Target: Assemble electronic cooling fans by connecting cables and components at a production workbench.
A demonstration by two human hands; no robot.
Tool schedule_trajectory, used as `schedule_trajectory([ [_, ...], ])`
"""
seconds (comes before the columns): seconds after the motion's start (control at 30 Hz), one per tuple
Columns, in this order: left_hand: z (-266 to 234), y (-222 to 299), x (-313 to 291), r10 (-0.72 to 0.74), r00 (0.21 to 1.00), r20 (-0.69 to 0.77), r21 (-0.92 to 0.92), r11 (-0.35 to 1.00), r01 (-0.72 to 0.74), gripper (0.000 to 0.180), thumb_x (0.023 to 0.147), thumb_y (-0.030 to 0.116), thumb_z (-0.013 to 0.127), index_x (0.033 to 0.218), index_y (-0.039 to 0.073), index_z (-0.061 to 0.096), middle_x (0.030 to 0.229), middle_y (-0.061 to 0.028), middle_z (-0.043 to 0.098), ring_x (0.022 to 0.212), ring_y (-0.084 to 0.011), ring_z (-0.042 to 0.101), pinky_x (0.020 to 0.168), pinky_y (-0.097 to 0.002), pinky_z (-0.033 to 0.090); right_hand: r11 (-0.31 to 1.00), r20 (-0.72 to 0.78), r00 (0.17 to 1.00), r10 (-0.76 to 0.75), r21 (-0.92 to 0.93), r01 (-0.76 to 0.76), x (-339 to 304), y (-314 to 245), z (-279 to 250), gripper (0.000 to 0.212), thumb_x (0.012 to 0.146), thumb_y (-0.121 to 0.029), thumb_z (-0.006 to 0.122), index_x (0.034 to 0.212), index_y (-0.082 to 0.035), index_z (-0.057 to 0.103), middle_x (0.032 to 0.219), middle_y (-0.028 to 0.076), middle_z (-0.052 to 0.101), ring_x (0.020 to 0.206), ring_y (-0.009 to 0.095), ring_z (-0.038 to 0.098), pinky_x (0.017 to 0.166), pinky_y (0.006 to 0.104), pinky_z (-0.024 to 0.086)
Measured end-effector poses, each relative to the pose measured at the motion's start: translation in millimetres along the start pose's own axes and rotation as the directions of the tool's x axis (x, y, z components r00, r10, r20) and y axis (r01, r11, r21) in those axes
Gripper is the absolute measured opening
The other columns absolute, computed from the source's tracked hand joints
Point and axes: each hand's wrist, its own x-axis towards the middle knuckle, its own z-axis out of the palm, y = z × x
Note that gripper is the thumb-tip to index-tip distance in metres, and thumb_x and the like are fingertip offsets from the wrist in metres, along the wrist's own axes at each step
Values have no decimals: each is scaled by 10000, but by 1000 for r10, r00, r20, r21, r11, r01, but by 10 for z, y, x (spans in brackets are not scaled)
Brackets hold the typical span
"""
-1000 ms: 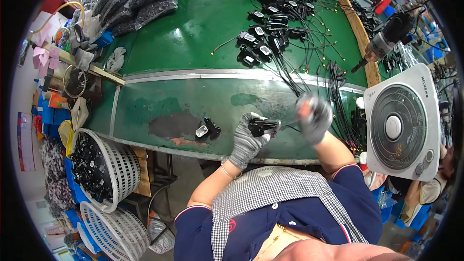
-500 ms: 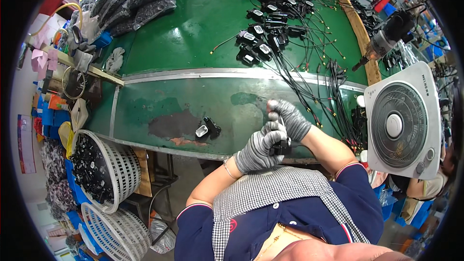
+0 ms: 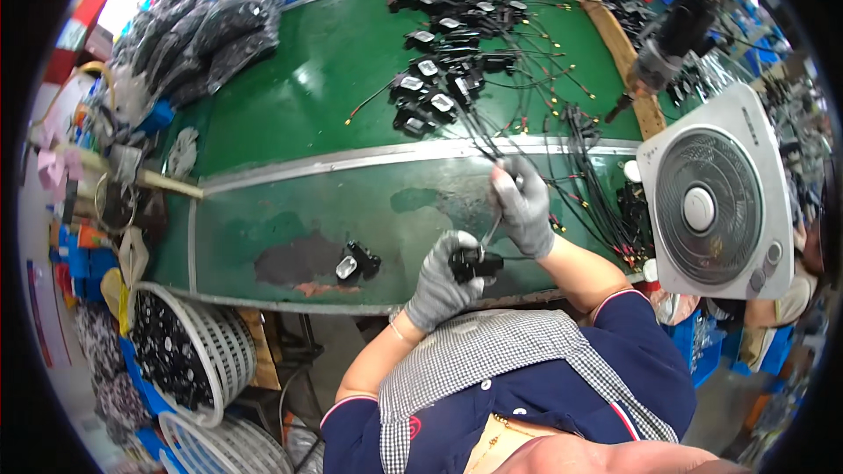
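Note:
Both my hands wear grey striped knit gloves. My left hand [image 3: 442, 288], close above the bench's near edge, is closed around a small black plastic housing [image 3: 479, 264]. A thin dark cable appears to run from the housing toward my right wrist. Just up and to the right, my right hand [image 3: 525, 211] has its fingers pinched together. Between it and the housing runs a thin greyish strip [image 3: 493, 230], too small to tell its kind. Left of my hands, a black part [image 3: 365, 260] with a pale oval face lies on the green bench.
Several black cabled parts [image 3: 426, 79] are heaped on the far bench, their cables [image 3: 587, 158] trailing right. A fan [image 3: 716, 197] stands at right below a hanging power driver [image 3: 659, 61]. Bagged parts [image 3: 233, 35] lie far left. A white basket [image 3: 230, 360] of black parts stands at left.
My hands have drawn apart slightly, the right one turning upright with the thin strip stretched below it. The housing in my left hand shows more fully. The whole view has shifted.

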Motion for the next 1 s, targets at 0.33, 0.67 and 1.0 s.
schedule_trajectory([
  [0.33, 54, 56, 109, 218, 970, 105, 351, 905, -241, 458, 671, 33, 701, 1066, 77, 475, 1027, -130, 593, 775, -245, 643, 728, -316, 540, 931, -183, 974, 132, 361, -58, 280, 122, -204, 171, 933, -216, 566, 831, -86, 522, 623, -35, 486, 482, 64, 421, 443, 226, 384],
  [0.67, 113, -199, -46, -98, 995, 5, -168, 981, 98, 444, 689, 1, 722, 1053, 77, 479, 962, -71, 551, 812, -159, 592, 717, -296, 524, 938, 86, 965, -247, -230, 260, -55, -66, -40, 170, 901, -200, 592, 811, -63, 544, 633, 2, 518, 506, 102, 478, 456, 265, 369],
  [1.0, 33, -82, 5, -42, 993, -108, 250, 966, 68, 422, 689, 36, 707, 1046, 68, 485, 892, -88, 564, 753, -175, 588, 676, -299, 503, 939, -173, 977, 126, 338, -62, 384, 223, -213, 194, 937, -186, 536, 782, -70, 527, 615, -1, 498, 505, 73, 443, 447, 213, 370],
])
